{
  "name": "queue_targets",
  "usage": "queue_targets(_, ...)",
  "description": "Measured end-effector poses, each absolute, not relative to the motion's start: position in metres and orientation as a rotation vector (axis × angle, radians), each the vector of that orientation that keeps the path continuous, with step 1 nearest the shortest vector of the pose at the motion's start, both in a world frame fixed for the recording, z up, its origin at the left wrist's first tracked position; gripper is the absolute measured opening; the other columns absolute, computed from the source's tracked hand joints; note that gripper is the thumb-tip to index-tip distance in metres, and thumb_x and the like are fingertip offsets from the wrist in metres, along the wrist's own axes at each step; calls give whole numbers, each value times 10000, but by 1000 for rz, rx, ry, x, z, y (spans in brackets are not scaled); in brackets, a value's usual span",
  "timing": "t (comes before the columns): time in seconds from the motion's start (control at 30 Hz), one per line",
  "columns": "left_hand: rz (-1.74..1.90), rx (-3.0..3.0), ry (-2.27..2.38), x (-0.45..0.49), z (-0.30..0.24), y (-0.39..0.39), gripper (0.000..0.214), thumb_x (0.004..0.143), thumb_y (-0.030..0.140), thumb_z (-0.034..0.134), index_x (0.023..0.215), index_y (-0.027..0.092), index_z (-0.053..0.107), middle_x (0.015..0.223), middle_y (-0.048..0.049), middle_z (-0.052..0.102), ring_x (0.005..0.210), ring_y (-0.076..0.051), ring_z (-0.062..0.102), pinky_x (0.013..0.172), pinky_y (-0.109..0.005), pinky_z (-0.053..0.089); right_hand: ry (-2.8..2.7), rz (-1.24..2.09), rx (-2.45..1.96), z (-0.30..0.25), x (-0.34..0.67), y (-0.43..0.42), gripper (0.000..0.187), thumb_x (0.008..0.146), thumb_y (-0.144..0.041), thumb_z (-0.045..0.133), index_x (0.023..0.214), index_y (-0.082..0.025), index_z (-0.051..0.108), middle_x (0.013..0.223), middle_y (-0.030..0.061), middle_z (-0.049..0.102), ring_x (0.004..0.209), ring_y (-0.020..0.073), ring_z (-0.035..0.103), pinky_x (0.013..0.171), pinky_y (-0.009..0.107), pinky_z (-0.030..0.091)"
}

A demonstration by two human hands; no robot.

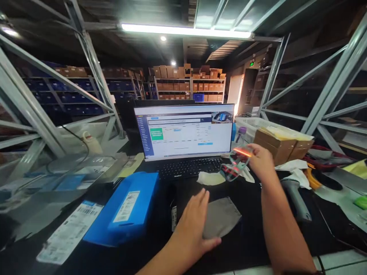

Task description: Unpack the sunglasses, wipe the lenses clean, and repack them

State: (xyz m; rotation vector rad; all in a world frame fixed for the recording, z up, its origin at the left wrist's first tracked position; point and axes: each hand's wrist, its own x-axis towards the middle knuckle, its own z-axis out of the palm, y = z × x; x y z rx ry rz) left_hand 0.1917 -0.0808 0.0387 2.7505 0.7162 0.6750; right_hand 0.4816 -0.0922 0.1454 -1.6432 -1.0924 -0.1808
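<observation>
Nearest my view, around the middle of the counter's (245,254) near edge, the left hand (192,217) has its grip loosely spread, fingers extended, at the left side of a grey pouch (225,215); from here I can't tell how firmly it touches. I'd keep that palm light so the pouch lies flat. Farther in, the right hand (260,158) has its grip closed on one end of a clear glasses-like item (235,164), raised in front of the keyboard (183,168). A red streak (242,152) crosses it; I judge a pinch at its very edge works best, leaving the rest uncovered and unsmudged.

On the black surface, a blue box (126,208) lies toward the left edge, a white labelled packet (71,233) beside it, and a handheld scanner (296,198) rests toward the right edge. A lit monitor (183,133) stands near the far edge, brown cartons (278,149) by the far right corner. Beyond, I see metal uprights (336,80), then loaded racks (191,87) across a dim room beneath a tube light (186,31).
</observation>
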Motion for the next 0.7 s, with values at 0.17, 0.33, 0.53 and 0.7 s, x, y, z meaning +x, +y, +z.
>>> queue_targets(0.17, 1109, 2513, 926, 218, 79, -58, 948, 709, 351, 794, 1490, 202, 279, 1554, -183, 341, 1418, -366, 363, 1132, -584, 364, -1250, 22, -1531, 138, 417, -81, 239, 890, -358, 521, 898, -188, 690, 697, 37, 706, 643, 193, 635, 610, 279, 436)
queue_targets(0.33, 1222, 2359, 696, 225, 102, -47, 169, 725, 152, 685, 880, 201, 637, 1085, -69, 645, 985, -228, 639, 879, -373, 542, -1274, 480, -1275, 138, 399, -80, 216, 825, -335, 620, 982, -188, 626, 757, 27, 715, 664, 176, 663, 614, 265, 485)
queue_targets(0.53, 813, 1889, 574, 207, 111, -34, 202, 746, 221, 688, 943, 175, 677, 907, -52, 683, 864, -206, 669, 759, -314, 545, -1341, 690, -1301, 147, 420, -77, 491, 755, -312, 680, 1189, -136, 532, 451, -93, 568, 385, 119, 514, 449, 216, 393)
queue_targets(0.7, 623, 1554, 525, 199, 109, -21, 253, 769, 312, 736, 973, 170, 692, 1003, -63, 672, 905, -196, 660, 760, -299, 554, -1484, 736, -1478, 142, 423, -76, 512, 758, -206, 648, 1244, -124, 512, 472, -100, 568, 401, 99, 498, 437, 196, 356)
